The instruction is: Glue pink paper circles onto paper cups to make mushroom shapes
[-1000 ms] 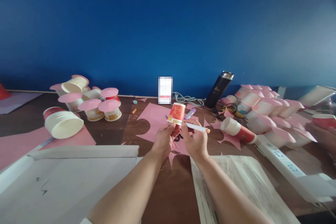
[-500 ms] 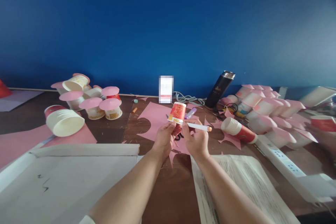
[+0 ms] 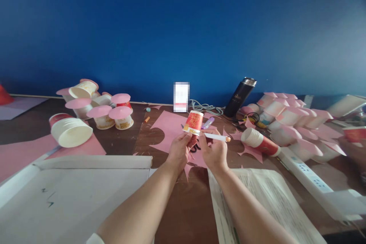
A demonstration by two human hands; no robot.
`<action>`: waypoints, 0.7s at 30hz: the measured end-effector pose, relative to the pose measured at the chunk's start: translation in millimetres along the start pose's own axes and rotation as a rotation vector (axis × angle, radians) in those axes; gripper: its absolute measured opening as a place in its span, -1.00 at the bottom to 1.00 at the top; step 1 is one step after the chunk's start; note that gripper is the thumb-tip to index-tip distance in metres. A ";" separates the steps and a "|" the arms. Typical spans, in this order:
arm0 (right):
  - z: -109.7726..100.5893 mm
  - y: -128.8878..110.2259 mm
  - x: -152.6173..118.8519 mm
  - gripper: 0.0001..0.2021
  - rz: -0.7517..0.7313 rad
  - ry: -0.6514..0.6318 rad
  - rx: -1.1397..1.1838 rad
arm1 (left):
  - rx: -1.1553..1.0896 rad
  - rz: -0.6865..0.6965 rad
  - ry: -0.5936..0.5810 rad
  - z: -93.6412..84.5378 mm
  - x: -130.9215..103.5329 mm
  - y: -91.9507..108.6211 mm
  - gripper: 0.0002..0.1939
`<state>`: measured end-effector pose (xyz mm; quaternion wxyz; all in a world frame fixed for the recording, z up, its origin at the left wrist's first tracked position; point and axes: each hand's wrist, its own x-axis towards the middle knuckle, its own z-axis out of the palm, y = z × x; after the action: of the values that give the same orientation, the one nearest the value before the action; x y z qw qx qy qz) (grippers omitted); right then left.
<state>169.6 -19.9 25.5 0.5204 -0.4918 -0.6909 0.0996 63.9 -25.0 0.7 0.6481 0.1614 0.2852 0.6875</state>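
Left hand (image 3: pixel 179 151) raised above the table (image 3: pixel 120 143), fingers curled around the lower part of a red-and-white paper cup (image 3: pixel 193 122); cup held tilted, its closed end pointing up and away from the camera, centre of the view; grip closed on the cup wall, thumb side toward the right hand. Right hand (image 3: pixel 214 151) just beside the left, the two nearly touching; fingers pinched on a white pen (image 3: pixel 215 137) with an orange end; pen lies roughly level, orange end pointing right, its other end meeting the lower edge of the cup; whether the tip actually contacts the cup cannot be told at this sharpness.

Beneath both hands: a pink paper sheet (image 3: pixel 168 127) with round cut-outs along its left edge, pink scraps around it; a purple marker (image 3: pixel 207 122) lies on the sheet just behind the cup. Right of the hands, a stack of cups (image 3: pixel 259 142) on its side; beyond it a group of cups with pink lids (image 3: pixel 288 118); a dark flask (image 3: pixel 239 97) leans near the wall. Far left, another lying stack of white cups (image 3: pixel 70 130) and a cluster of pink-topped cups (image 3: pixel 110 112). Near edge: a white board (image 3: pixel 71 198) at left, a printed paper (image 3: pixel 271 198) under the right forearm, a white power strip (image 3: pixel 309 179) at right.
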 end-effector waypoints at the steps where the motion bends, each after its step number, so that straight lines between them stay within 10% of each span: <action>1: -0.4 -0.8 -0.2 -0.86 0.010 -0.009 -0.001 | -0.007 -0.001 0.000 0.2 -0.2 0.3 -0.72; 21: -0.6 -3.5 -0.6 -0.85 -0.019 0.049 0.050 | -0.037 -0.007 -0.005 -0.8 1.7 -2.5 -0.73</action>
<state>168.1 -22.3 27.6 0.5501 -0.4742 -0.6801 0.0998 65.3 -23.5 -1.7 0.6540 0.1501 0.2713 0.6900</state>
